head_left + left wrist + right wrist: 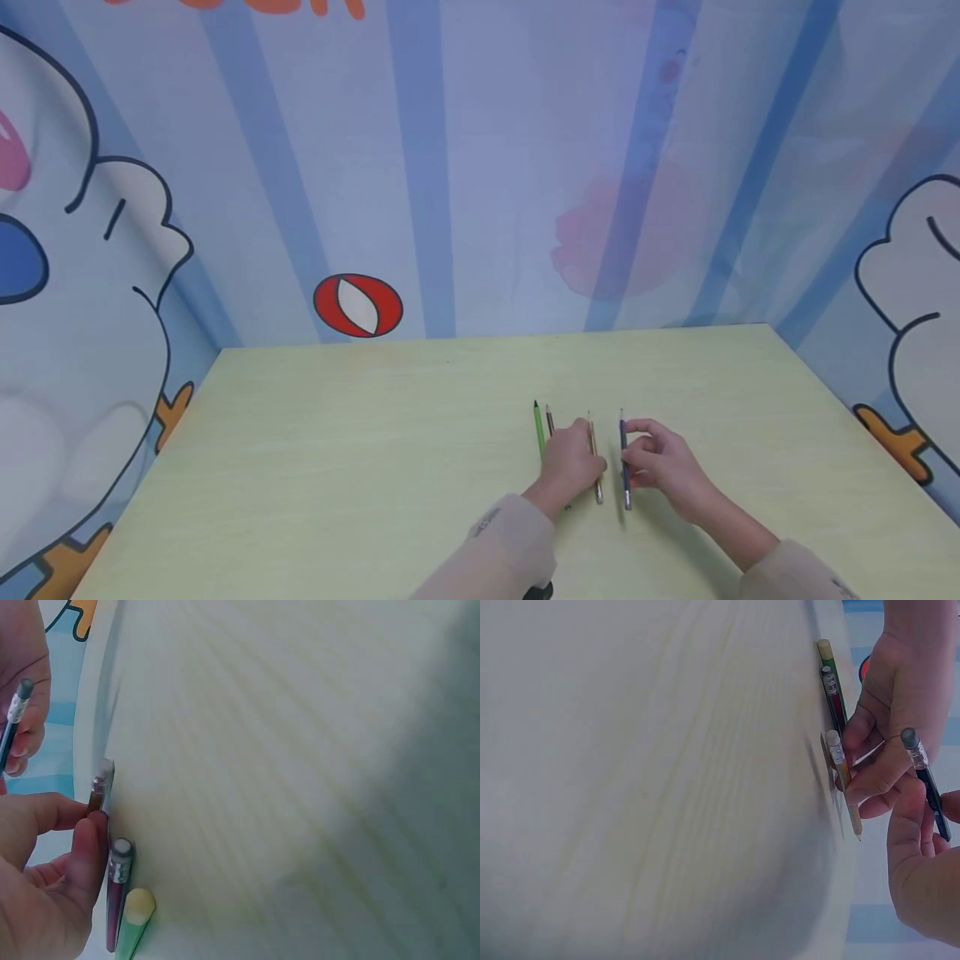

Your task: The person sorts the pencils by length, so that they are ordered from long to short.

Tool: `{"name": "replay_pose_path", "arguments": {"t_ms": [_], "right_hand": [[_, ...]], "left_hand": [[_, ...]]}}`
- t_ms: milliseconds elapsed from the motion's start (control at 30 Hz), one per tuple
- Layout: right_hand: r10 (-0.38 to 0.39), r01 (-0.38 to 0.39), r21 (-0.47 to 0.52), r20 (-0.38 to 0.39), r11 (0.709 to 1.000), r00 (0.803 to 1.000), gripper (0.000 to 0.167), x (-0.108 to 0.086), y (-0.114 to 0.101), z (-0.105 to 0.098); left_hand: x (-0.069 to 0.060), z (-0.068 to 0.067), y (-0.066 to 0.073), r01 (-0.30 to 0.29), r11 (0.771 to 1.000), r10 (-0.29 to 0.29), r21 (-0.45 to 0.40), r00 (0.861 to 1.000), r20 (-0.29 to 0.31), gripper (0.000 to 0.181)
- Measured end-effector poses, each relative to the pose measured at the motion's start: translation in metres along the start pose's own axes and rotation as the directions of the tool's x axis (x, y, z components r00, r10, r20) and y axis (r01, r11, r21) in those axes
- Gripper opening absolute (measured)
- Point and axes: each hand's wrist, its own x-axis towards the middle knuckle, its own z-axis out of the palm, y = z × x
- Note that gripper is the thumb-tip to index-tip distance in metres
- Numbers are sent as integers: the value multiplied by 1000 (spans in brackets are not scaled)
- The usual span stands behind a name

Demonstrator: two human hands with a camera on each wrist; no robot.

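My left hand (567,462) pinches an orange-brown pencil (844,771) with a pale eraser, its eraser end toward me. Just to the right, my right hand (667,468) grips a dark blue pencil (625,454) with a grey eraser between thumb and fingers, held above the table. On the table left of these lie a green pencil (539,427) and a dark red pencil (831,694) with a metal eraser band. In the head view, my left hand covers much of both. All the pencils point roughly away from me, side by side.
A pale yellow-green tabletop (337,450) lies under both hands. Its back edge meets a blue-striped cloth backdrop (495,208) with cartoon figures, which also rises along both sides.
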Motion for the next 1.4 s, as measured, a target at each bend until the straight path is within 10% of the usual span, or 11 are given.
{"name": "replay_pose_path", "arguments": {"t_ms": [400,1400], "right_hand": [[8,-8,-4,-7,1000,1000,44,-1,2,-3],[16,-16,0,7,1000,1000,48,0,5,-7]], "left_hand": [[7,-4,-4,-117,961,103,250,992,69,21],[0,-20,-21,-112,963,83,244,988,127,21]]}}
